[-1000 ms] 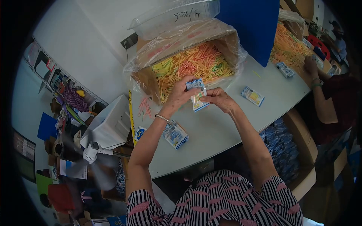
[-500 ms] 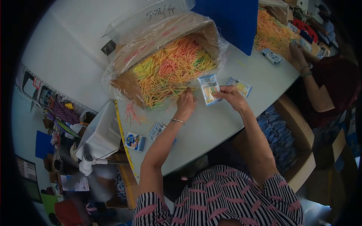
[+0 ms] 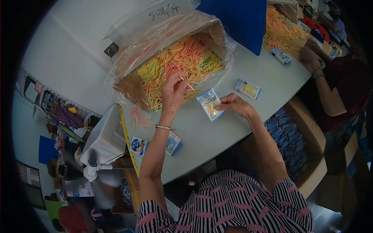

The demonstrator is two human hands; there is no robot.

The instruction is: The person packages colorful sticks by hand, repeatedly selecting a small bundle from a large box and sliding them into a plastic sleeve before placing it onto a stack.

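Note:
My left hand (image 3: 173, 93) is raised over the front of a cardboard box (image 3: 130, 88), pinching a thin pinkish-orange stick (image 3: 188, 83) that points toward the packet. Loose yellow, orange, pink and green sticks (image 3: 182, 58) fill the box. Between the thumb and fingers of my right hand (image 3: 237, 105) is a small clear packet (image 3: 208, 100) with blue striped ends, tilted, with coloured contents showing through. Another such packet (image 3: 247, 89) lies on the table beyond my right hand. Near my left forearm are two more, one packet (image 3: 173, 144) partly behind the wrist and a blue-faced packet (image 3: 138, 146).
A few pink sticks (image 3: 135, 116) lie at the table's (image 3: 202, 143) left side. Behind stands a blue panel (image 3: 237, 23). At right, a co-worker's hands (image 3: 311, 56) are beside another stick pile (image 3: 281, 31). Below the edge, an open carton holds many blue packets (image 3: 285, 139).
My left hand has moved up and left from the box's front edge and now shows a stick in its fingers. The packet in my right hand has shifted down-left and tilted.

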